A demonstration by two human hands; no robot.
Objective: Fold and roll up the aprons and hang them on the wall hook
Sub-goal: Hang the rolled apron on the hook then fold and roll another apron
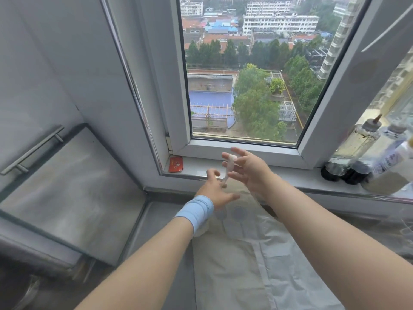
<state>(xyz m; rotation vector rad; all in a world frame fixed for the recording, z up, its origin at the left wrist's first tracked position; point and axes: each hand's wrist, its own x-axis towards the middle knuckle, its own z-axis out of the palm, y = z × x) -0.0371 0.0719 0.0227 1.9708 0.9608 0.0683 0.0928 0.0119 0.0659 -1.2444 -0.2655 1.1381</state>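
**Strap winding ahead of the fold**

Apron point(234, 265) lies flat just below the window sill point(290, 173). I see the right hand point(250, 168) with fingers spread, the tie strap point(230, 164) looped over one. The left hand point(216, 191) pinches its lower end. Next, I judge: keep tension, finish coiling.

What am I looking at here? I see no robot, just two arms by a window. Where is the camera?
There is no machine. One camera worn on the person's head looks forward and down at their bare arms. The left hand, with a blue wristband, meets the lower end of a pale apron strap; blur hides whether it pinches it. The strap is looped over the spread fingers of the right hand. The apron lies spread on the counter below. On the window sill sit a red packet and some bottles.
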